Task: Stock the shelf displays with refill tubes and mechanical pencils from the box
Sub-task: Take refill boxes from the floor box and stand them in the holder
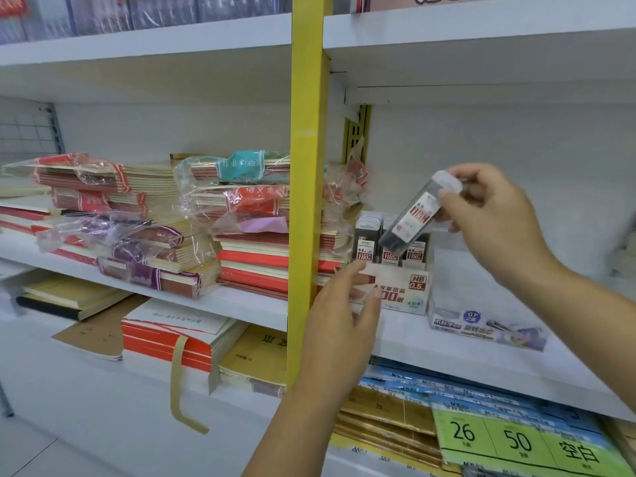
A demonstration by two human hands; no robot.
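- White shop shelving fills the head view; the middle shelf (pixel 447 342) is split by a yellow upright (pixel 306 201). Plastic-wrapped stacks of exercise books (pixel 234 208) are piled to its left.
- On the shelf just right of the upright, a cardboard display carton (pixel 402 290) marked HB 0.5 is seen, with rows of standing tubes (pixel 364 246) upright in it.
- A clear display box (pixel 481 321) is set just beside the carton on its right; what it holds cannot be made out.
- One refill tube (pixel 413 215) is pinched at its capped end by the right hand (pixel 492 215). It is held tilted above the carton, lower end towards the standing tubes.
- The left hand (pixel 344 315) is held loose and empty at the carton's front left corner; whether it touches cannot be told.
- The supply box is not in view.
- The step in hand is judged to be seating this tube in the carton.
- The tube should first be brought upright, label to the front like its neighbours, and lined up over a free slot.
- The carton is best steadied with the left hand, so that the light cardboard is not pushed back or the standing tubes toppled.
- The tube should be let go only once its base is felt to rest.
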